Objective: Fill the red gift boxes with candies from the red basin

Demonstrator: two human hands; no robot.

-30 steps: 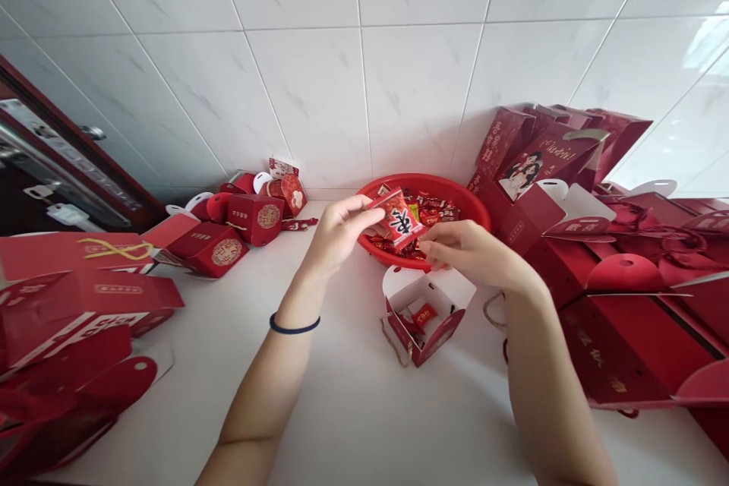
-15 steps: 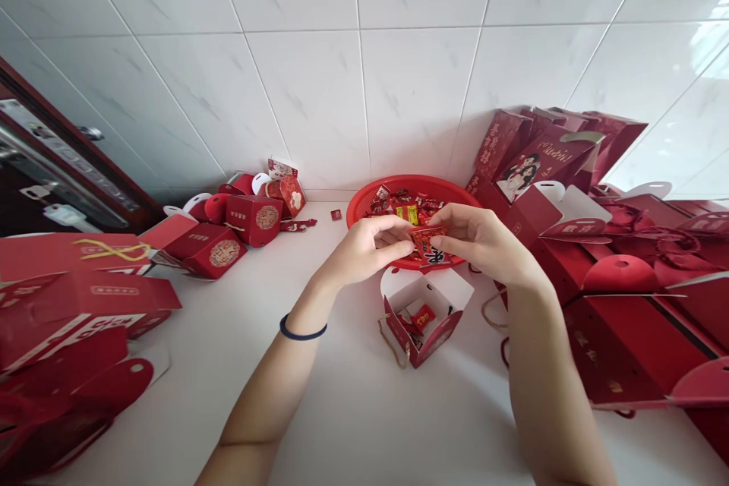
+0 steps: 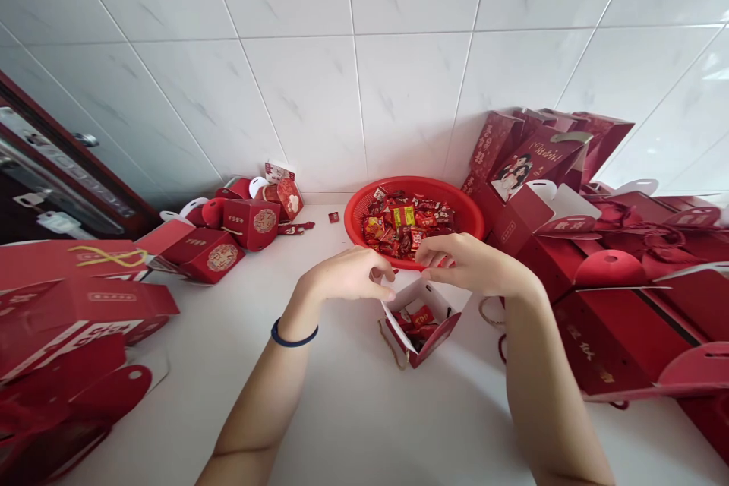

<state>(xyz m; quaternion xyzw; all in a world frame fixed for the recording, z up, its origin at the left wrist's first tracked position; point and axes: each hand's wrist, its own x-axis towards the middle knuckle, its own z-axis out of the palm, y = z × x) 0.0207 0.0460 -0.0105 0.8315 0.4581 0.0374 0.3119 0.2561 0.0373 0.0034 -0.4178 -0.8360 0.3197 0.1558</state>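
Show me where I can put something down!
Bare white table lies between the left forearm and right forearm, in front of the open gift box, and between the left forearm and the left-hand cartons. The right side is crowded with red boxes and paper bags.

A head-worn camera looks forward and down from close above a white counter (image 3: 353, 410), tiled wall (image 3: 296, 106) filling the frame's top.

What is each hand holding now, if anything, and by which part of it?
Nothing is visibly held. The left hand and right hand, thumbs apart from fingers, are near the open box; whether either touches its flaps cannot be told.
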